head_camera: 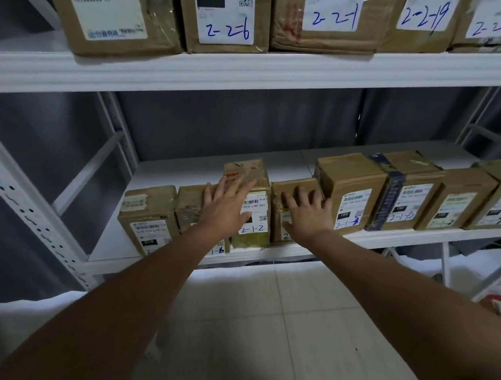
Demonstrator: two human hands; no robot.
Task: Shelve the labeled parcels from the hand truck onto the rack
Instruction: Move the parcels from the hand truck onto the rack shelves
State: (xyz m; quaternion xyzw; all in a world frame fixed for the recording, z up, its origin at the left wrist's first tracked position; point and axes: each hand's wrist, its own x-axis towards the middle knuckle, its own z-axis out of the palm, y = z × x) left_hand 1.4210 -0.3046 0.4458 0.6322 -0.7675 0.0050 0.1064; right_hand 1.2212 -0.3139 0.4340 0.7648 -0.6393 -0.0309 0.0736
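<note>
A row of taped cardboard parcels with white labels stands on the lower shelf (268, 251) of the white rack. My left hand (227, 206) lies flat, fingers spread, across the fronts of a parcel marked 2-1-2 (254, 220) and the parcel left of it (189, 206). My right hand (308, 214) rests open-fingered over the top front edge of a lower brown parcel (285, 192) just right of the 2-1-2 one. Neither hand grips anything. The hand truck is out of view.
More parcels (350, 197) continue to the right on the lower shelf. The upper shelf (252, 70) carries larger boxes, one marked 2-2-6 (227, 17). A perforated rack upright (31, 217) stands at left. Pale tiled floor (247, 324) lies below.
</note>
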